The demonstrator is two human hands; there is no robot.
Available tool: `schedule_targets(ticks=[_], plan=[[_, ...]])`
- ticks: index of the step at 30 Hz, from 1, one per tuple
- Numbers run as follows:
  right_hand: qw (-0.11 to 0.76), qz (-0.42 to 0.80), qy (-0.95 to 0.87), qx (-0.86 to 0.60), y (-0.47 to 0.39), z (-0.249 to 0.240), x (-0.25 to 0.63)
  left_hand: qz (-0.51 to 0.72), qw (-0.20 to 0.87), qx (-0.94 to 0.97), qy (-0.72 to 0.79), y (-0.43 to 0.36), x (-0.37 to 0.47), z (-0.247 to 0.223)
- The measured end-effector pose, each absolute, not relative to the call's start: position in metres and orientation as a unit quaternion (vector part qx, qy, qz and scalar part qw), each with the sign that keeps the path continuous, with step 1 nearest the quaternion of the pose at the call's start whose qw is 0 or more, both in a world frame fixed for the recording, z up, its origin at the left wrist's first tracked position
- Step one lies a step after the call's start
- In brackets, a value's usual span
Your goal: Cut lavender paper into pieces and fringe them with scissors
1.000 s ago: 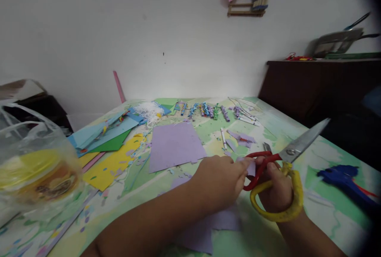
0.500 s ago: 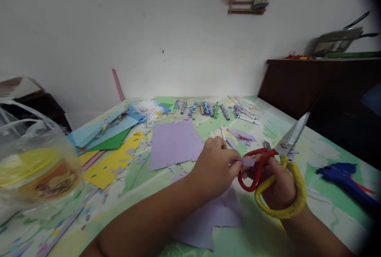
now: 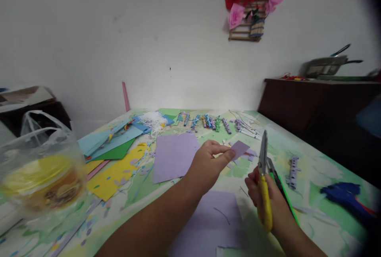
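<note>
My left hand pinches a small purple paper piece between thumb and fingers, above the table. My right hand is closed around a pair of scissors, seen edge-on with the blades pointing up and the yellow handle towards me. Just behind that hand is a green utility knife; whether the hand touches it I cannot tell. Below both hands lies a cut purple sheet. A larger purple sheet lies flat beyond my left forearm.
Several curled paper rolls line the table's back, by white shredded strips. Coloured sheets and a bagged tub with a yellow lid sit left. A purple roll and a blue-handled tool lie right.
My left hand has moved away from the scissors with the small purple paper piece. The scissors have turned from a slanted, spread-handle view to upright and edge-on. The camera view has tilted up.
</note>
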State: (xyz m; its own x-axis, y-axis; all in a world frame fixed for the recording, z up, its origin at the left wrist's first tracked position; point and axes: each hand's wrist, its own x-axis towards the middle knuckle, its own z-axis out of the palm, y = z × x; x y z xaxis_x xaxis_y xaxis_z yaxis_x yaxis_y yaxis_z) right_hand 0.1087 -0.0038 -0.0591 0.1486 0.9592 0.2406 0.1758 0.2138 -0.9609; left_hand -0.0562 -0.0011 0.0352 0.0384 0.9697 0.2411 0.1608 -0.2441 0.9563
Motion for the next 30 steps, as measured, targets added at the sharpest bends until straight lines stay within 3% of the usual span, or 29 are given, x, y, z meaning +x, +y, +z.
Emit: schedule_targets(ticks=[5, 9, 18, 30], plan=[[0.546, 0.339, -0.576, -0.505, -0.009, -0.051, 0.095, 0.569, 0.510, 0.527, 0.372, -0.005, -0.057, 0.042], [0.534, 0.323, -0.610, -0.488, -0.018, -0.037, 0.072, 0.637, 0.541, 0.461, 0.298, -0.012, -0.059, 0.050], [0.500, 0.326, -0.645, -0.478, -0.021, -0.053, 0.047, 0.673, 0.481, 0.481, 0.291, -0.025, -0.080, 0.065], [0.496, 0.340, -0.653, -0.461, -0.033, -0.065, 0.049, 0.597, 0.456, 0.562, 0.345, -0.028, -0.079, 0.061]])
